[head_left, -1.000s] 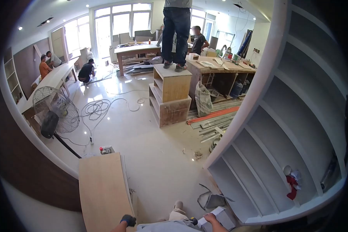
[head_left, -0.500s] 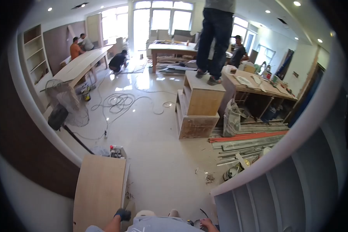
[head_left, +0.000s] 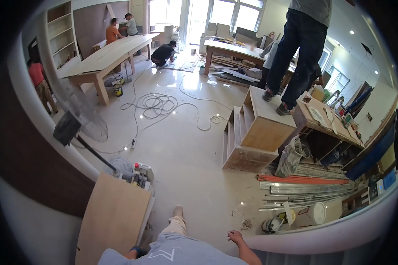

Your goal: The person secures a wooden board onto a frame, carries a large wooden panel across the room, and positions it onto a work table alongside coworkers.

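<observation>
My left hand [head_left: 138, 252] is low at the bottom edge, beside the wooden panel [head_left: 112, 212]. A dark covering shows on it, and the shirt and the frame's edge hide its fingers. My right hand [head_left: 235, 237] is bare and hangs in front of me on the right, above the tiled floor. Its fingers are loosely curled in, with nothing visible in them. The nearest things to it are the curved pale edge [head_left: 314, 242] of a shelf unit and a scrap of debris [head_left: 246, 224] on the floor.
A person in dark trousers [head_left: 296, 53] stands on stacked wooden boxes [head_left: 261, 132]. Metal strips [head_left: 314, 189], a white bucket [head_left: 317, 213] and a paint can [head_left: 272, 225] lie at right. A coiled cable [head_left: 157, 106] crosses the floor. A fan [head_left: 82, 119] stands left; several people work behind.
My view has swung to the left and moved forward. My right hand has come up and forward, away from a dark object near it. The left hand has dropped lower, partly out of view.
</observation>
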`<state>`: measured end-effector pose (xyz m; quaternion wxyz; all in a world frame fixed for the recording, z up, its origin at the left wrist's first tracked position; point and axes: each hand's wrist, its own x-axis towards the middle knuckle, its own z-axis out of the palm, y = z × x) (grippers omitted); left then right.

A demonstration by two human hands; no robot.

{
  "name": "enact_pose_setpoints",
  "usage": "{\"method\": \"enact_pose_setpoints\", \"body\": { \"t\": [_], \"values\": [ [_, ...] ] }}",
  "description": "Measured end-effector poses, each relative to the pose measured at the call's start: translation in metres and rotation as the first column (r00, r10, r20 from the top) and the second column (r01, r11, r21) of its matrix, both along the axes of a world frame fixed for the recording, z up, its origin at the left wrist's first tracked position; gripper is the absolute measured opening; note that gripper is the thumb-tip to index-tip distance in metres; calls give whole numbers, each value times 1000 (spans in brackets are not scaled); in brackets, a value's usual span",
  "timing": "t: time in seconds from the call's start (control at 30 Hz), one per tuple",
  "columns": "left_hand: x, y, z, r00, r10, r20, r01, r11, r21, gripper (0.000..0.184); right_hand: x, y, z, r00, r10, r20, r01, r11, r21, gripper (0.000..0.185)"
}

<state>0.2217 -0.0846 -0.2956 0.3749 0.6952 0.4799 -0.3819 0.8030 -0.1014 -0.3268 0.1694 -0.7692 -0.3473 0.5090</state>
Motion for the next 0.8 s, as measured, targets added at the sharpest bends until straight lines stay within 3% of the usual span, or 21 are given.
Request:
{"method": "enact_pose_setpoints", "body": {
  "t": [0.03, 0.13, 0.2, 0.23, 0.27, 0.3, 0.33, 0.37, 0.4, 0.43, 0.47, 0.5, 0.53, 0.6, 0.63, 0.67, 0.7, 0.73, 0.77, 0.8],
  "values": [
    [-2, 23, -4, 1000, 26, -12, -27, 1000, -13, 38, -4, 17, 1, 1000, 12, -2, -12, 1000, 5, 30],
    [3, 99, -22, 998, 57, -3, -57, 998, 1, 38, -24, 49, 33, 983, -166, -83, 152, 976, -159, 30],
    [10, 165, -59, 1000, 7, 12, -8, 996, 86, 39, -28, 72, 37, 988, -138, -72, 122, 974, -190, 29],
    [53, 216, 53, 989, 131, 66, -141, 972, 189, 38, -23, 82, 37, 990, -124, -64, 109, 973, -205, 29],
    [48, 259, 11, 958, -269, 102, 236, 937, 259, 32, -20, 91, 40, 987, -150, -52, 136, 969, -208, 29],
    [63, 302, 31, 979, -125, 162, 76, 957, 280, 28, -18, 102, 43, 984, -173, -43, 160, 965, -210, 29],
    [68, 341, 8, 957, -263, 120, 195, 893, 406, 23, -16, 115, 45, 981, -190, -38, 178, 961, -209, 29],
    [77, 380, 0, 868, 307, 390, -398, 900, 179, 33, -14, 128, 45, 979, -200, -39, 188, 962, -196, 29],
    [91, 412, 5, 678, 584, 446, -662, 749, 27, 42, -9, 143, 44, 981, -191, -34, 181, 963, -200, 29],
    [112, 439, 45, 762, 434, 480, -560, 814, 153, 43, -6, 155, 41, 984, -177, -30, 167, 964, -206, 28],
    [126, 460, 70, 720, 445, 532, -597, 788, 150, 43, -4, 169, 37, 980, -195, -33, 183, 958, -220, 28],
    [136, 484, 54, 667, 494, 558, -651, 751, 113, 43, -1, 184, 35, 976, -216, -32, 203, 951, -234, 27],
    [149, 499, 57, 459, 652, 603, -791, 609, -57, 41, 1, 200, 33, 977, -209, -49, 193, 955, -227, 27],
    [165, 529, 63, 440, 717, 541, -803, 584, -121, 35, 7, 230, 29, 973, -216, -79, 195, 958, -210, 27],
    [163, 536, 49, 530, 647, 548, -746, 663, -60, 35, 23, 231, -43, 973, -213, -93, 190, 958, -213, 27],
    [161, 546, 35, 614, 567, 550, -679, 734, 2, 37, 26, 241, -69, 973, -205, -101, 179, 959, -221, 27],
    [167, 547, 64, 675, 586, 448, -660, 751, 11, 33, 33, 257, -84, 975, -195, -106, 167, 960, -226, 28],
    [152, 562, 7, 933, 193, 304, -252, 953, 167, 27, 43, 280, -92, 978, -182, -107, 154, 962, -226, 28],
    [151, 556, 18, 951, -268, 154, 192, 902, 386, 27, 51, 300, -95, 991, -104, -85, 79, 962, -260, 33],
    [145, 549, 18, 957, -281, 68, 248, 920, 304, 31, 59, 333, -89, 997, -46, -69, 27, 967, -252, 33]
  ]
}}
